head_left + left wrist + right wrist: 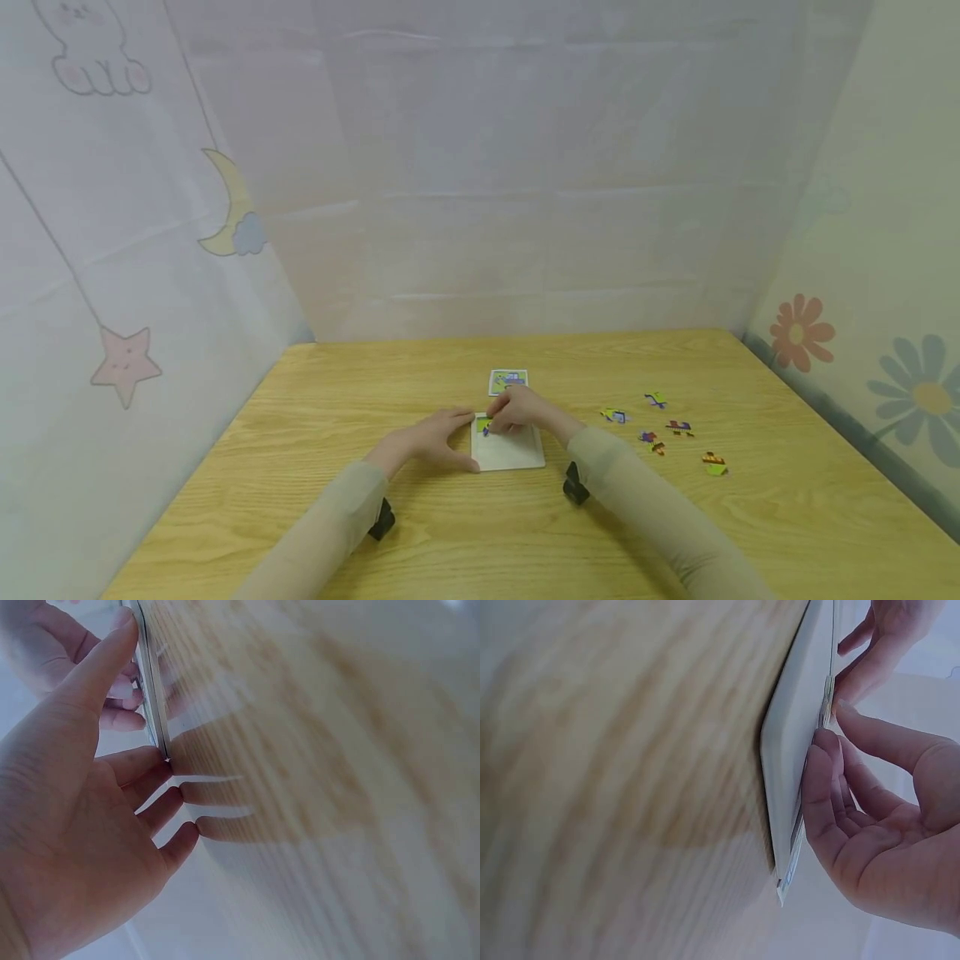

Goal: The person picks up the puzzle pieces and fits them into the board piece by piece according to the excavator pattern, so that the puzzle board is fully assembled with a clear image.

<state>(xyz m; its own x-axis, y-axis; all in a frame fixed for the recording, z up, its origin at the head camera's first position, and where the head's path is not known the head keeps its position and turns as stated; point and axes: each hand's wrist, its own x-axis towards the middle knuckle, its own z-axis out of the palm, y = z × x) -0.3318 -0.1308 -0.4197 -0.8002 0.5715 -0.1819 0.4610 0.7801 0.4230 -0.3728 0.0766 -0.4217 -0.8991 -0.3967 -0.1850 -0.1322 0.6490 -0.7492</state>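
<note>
A white puzzle tray (510, 454) lies flat on the table between both hands. A green and blue puzzle piece (482, 427) is in its upper left corner. My left hand (431, 437) touches the tray's left side, thumb near the lower corner and straight fingers at the upper one; in the left wrist view those fingertips meet the tabletop. My right hand (521, 408) reaches over the tray with curled fingers. Thumb and fingertips pinch a puzzle piece (827, 701) at the tray's surface in the right wrist view. The hand hides part of the piece.
Loose puzzle pieces lie to the right: a green and blue one (615, 415), a green one (656, 400), a red and purple one (679, 427) and several more. Behind the tray is a picture card (508, 381). Cloth walls border the wooden table (337, 383).
</note>
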